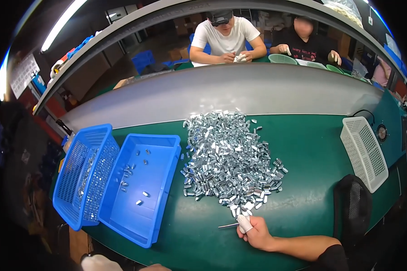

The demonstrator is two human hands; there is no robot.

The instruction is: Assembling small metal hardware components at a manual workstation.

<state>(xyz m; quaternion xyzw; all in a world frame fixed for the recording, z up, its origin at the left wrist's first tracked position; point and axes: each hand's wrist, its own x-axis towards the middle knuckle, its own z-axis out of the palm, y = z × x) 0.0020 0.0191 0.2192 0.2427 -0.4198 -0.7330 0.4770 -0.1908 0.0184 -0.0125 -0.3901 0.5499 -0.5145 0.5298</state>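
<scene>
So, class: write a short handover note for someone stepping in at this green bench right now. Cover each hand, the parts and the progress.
Right hand: at the near edge of the pile of small silver metal parts, white cot on one finger, holding a thin metal pin.
Left hand: barely in view at the bottom edge; state unclear.
Done: a few parts lie in the solid blue bin; the blue mesh basket beside it holds more.
Left: most of the pile remains on the green table.
</scene>
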